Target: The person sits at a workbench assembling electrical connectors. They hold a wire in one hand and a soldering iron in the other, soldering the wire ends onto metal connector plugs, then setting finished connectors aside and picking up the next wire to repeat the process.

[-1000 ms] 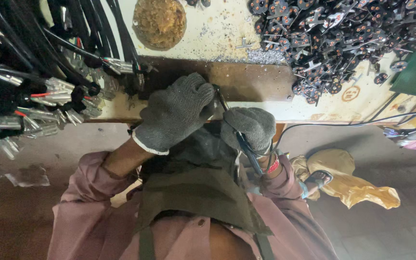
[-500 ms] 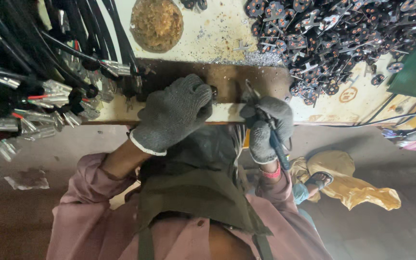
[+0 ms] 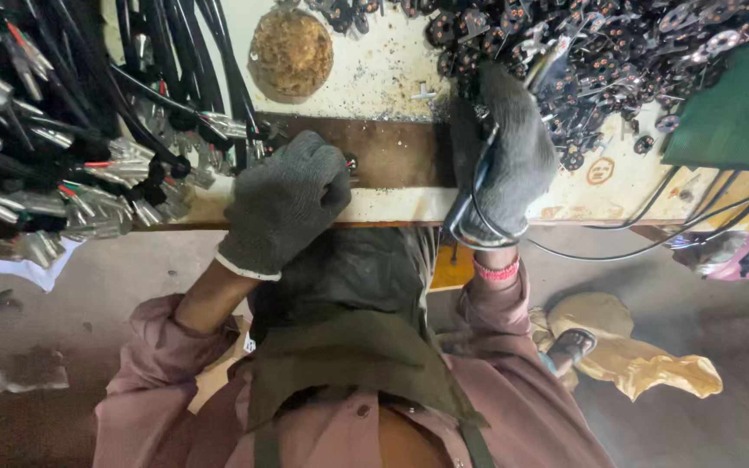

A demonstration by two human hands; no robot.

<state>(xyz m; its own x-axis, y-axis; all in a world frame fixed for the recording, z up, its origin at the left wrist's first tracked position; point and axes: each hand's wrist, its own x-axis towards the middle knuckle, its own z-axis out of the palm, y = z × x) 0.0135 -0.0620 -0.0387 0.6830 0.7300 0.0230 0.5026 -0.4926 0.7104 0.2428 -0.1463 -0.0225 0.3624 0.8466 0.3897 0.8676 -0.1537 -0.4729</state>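
Both my hands wear grey knitted gloves. My left hand (image 3: 283, 201) rests curled on the brown metal plate (image 3: 392, 152) at the bench's front edge, its fingers closed over a small metal part (image 3: 351, 161) that barely shows. My right hand (image 3: 504, 156) is up at the edge of a pile of small black round parts (image 3: 617, 52), shut on a slim tool (image 3: 548, 61) with a black cable (image 3: 617, 247) that loops past my wrist and trails right.
A bundle of black cables with metal terminals (image 3: 62, 130) covers the bench's left side. A round brown pad (image 3: 291, 52) lies at the back. A green box (image 3: 739, 104) stands at right. My foot in a sandal (image 3: 569, 347) rests on yellow cloth (image 3: 643, 360) below.
My right hand has risen from below the bench edge up onto the bench toward the pile of black parts, carrying the tool. My left hand has stayed on the plate.
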